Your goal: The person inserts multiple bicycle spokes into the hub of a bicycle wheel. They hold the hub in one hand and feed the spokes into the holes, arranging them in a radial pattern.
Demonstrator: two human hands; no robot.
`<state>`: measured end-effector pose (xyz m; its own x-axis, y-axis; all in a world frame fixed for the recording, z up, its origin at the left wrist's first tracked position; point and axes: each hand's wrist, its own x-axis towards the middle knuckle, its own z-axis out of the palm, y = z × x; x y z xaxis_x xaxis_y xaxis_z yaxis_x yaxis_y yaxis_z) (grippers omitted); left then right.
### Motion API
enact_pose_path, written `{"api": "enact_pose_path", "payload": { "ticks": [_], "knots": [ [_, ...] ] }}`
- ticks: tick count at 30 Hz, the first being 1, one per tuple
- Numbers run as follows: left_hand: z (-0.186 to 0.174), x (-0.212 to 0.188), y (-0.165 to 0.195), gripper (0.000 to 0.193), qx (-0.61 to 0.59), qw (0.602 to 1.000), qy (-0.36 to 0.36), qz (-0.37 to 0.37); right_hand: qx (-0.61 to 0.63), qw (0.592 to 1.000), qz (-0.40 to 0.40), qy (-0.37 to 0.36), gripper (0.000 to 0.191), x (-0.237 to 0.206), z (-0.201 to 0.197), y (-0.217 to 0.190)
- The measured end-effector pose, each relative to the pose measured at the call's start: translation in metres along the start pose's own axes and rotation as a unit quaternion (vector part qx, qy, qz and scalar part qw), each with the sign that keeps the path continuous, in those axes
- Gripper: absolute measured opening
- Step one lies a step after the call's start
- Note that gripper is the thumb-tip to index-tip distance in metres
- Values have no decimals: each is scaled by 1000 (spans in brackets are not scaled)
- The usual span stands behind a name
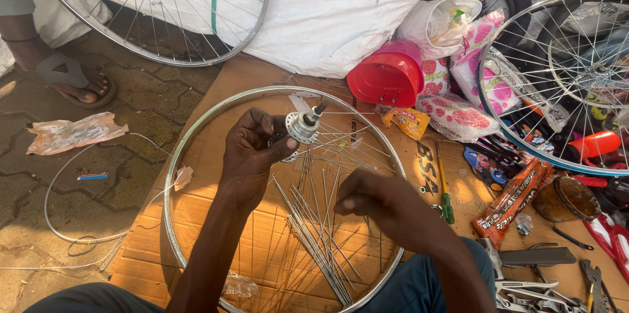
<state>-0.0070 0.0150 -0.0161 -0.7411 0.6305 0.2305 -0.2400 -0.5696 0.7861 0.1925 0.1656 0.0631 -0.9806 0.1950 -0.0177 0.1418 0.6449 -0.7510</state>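
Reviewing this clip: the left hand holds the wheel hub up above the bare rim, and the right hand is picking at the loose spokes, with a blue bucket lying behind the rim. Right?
Not quite: the bucket is red, not blue, as the head view shows. The rest stands: left hand holds the hub above the rim, right hand at the loose spokes.

A flattened brown cardboard sheet (196, 221) lies on the paved ground. At its far edge stands a red plastic bucket-shaped tub (386, 77) tipped on its side, beside a big white woven sack (327, 18). A spoked silver bicycle wheel (157, 11) leans by the sack; another spoked wheel (563, 83) stands past the right edge. A green-handled screwdriver (445, 195) and a long orange printed packet (511, 201) lie near the right edge. Off the left edge, a crumpled clear plastic wrapper (72, 133) and a sandalled foot (75, 80).
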Motion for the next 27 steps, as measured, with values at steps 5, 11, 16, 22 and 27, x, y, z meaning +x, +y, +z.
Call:
{"api": "enact_pose_path", "payload": {
  "ticks": [5, 11, 16, 22, 27],
  "knots": [
    [2, -2, 10, 38, 39, 998, -42, 31, 196, 949, -112, 222, 15, -16, -38, -16],
    [5, 1, 21, 28, 115, 986, -104, 64, 197, 893, -168, 368, 17, -46, -68, -54],
    [10, 0, 17, 26, 97, 987, -113, 55, 186, 870, -211, 404, 17, -28, -44, -56],
    [10, -1, 9, 23, 93, 991, -89, 38, 226, 861, -238, 387, 24, -7, 4, -51],
    [9, -2, 6, 23, 79, 993, -83, 28, 212, 874, -203, 386, 18, 2, 5, -47]
  ]
}}
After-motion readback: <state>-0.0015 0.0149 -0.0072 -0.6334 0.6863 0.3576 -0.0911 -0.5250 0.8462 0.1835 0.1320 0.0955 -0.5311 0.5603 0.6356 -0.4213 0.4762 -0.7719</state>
